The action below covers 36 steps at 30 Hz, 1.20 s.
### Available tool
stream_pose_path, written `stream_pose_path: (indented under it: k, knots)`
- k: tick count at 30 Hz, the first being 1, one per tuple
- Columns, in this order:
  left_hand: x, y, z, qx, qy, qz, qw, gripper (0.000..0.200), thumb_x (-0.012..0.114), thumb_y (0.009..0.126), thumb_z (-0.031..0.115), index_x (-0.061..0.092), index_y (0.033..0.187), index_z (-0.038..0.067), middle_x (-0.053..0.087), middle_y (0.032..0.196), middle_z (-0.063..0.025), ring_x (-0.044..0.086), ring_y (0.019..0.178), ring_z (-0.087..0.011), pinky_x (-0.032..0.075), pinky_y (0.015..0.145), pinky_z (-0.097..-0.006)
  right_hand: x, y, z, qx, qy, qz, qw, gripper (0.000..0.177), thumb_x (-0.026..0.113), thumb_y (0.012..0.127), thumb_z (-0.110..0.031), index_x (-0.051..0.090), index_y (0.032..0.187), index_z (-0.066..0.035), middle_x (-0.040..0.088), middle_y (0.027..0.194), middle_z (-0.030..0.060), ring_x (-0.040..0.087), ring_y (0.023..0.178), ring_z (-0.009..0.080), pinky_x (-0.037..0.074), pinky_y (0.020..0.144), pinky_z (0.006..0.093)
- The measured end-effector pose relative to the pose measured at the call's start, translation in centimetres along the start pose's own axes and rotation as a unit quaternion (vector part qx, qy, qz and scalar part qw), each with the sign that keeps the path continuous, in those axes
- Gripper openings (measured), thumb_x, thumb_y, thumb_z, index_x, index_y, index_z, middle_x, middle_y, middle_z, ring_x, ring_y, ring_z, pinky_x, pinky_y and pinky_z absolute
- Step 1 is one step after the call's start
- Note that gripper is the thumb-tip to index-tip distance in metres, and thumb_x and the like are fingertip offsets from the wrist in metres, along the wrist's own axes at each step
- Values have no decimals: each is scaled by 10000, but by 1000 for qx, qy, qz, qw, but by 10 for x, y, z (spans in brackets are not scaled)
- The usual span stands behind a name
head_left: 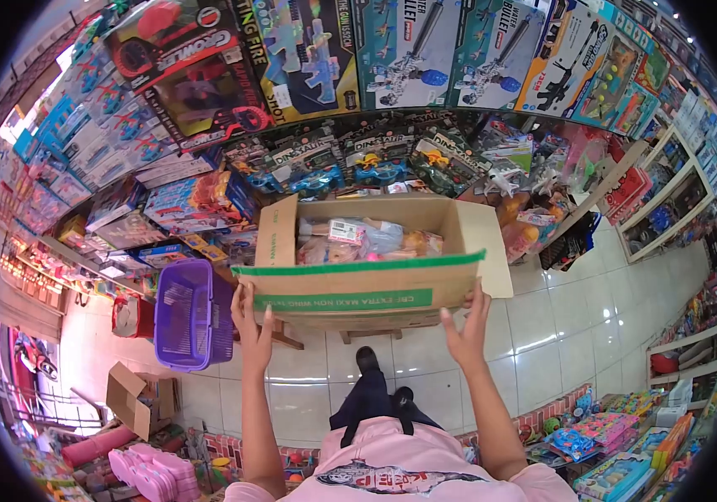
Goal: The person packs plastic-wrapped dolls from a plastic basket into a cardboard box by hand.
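Observation:
An open cardboard box point(358, 315) stands in front of me at the toy shelves, a green-taped edge on its near flap. Inside lie bagged items point(385, 238) in clear plastic, one with a white barcode label; what they are I cannot make out. My left hand point(253, 328) grips the near flap at its left end, thumb towards me and fingers along the edge. At the right end my right hand point(469, 328) holds the same flap in a like way. The fingertips of both are partly hidden by the cardboard.
A purple plastic basket point(223, 314) is left of the box, near a red container point(132, 316). Boxed toy guns point(404, 54) line the top shelf, dinosaur toy packs point(367, 159) below. A smaller open carton point(128, 400) sits on the floor at left. Toys point(593, 431) lie behind me.

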<state>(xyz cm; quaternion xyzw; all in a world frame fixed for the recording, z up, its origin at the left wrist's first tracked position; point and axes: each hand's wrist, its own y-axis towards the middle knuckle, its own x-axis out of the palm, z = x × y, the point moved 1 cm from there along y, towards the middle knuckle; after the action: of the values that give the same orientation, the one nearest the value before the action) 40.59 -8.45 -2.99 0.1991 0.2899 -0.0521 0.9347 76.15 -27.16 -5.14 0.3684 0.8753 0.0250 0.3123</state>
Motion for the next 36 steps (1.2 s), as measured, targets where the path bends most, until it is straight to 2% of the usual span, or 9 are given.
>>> stream_pose_path:
  k: [3,17,23,25,26,28,32,35,36]
  knots:
    - [15,25,-10,45,224,-26,973,538,557,956,352,480,1419,90,284,1554,-183,243,1428,-378,200,1151,-537,8,21,-20,-92,-150,10,984,769,643,874,-284,273,1508,-57,349,1378,253,383,1236,390,295,1055,489]
    - [42,80,-15,30,232,-38,972,338,739,800,225,673,1036,-7,599,1200,-178,531,1028,-369,427,898,-467,43,59,-13,-57,-328,-124,935,504,535,930,-311,507,1399,-128,415,1444,206,365,1329,410,246,1108,503]
    - [40,92,-19,-13,193,-75,978,415,748,802,260,608,1096,2,508,1170,-176,471,1100,-388,386,932,-471,24,56,10,-84,-141,-32,986,552,622,871,-268,515,1368,-54,403,1431,237,388,1296,434,281,1091,507]
    - [38,94,-27,-12,186,-90,978,507,757,803,292,554,1181,20,463,1214,-177,425,1191,-387,384,976,-470,19,51,29,3,-241,269,933,561,665,852,-239,504,1332,2,407,1414,239,420,1265,403,310,1080,472]
    - [39,95,-26,-11,185,-90,979,507,757,803,292,554,1181,20,463,1214,-177,425,1191,-387,384,976,-470,17,54,46,3,-242,270,932,561,665,852,-239,504,1332,2,407,1414,239,420,1265,403,310,1080,472]
    - [39,94,-23,-29,156,-35,987,587,763,803,315,511,1244,21,464,1235,-183,429,1221,-403,377,1015,-476,4,54,89,393,70,291,869,574,666,876,-236,445,1333,31,461,1340,214,456,1226,342,341,1065,418]
    - [42,94,-24,-68,120,-26,990,680,770,799,326,450,1307,6,456,1270,-212,439,1245,-410,380,1029,-471,-29,65,88,339,78,227,910,575,642,912,-274,423,1349,30,501,1280,179,476,1215,273,381,1025,381]
    - [45,95,-33,-38,96,-17,994,724,773,798,322,420,1324,-27,448,1306,-244,470,1224,-412,405,1009,-458,-48,83,53,240,78,343,905,517,598,944,-296,460,1334,16,527,1240,147,498,1186,223,416,969,371]
    - [44,96,-36,-57,93,-37,993,752,787,783,325,415,1325,-40,446,1320,-252,474,1226,-402,412,1007,-447,-51,88,26,173,244,265,917,478,578,956,-306,492,1301,13,528,1240,140,508,1169,216,428,943,370]
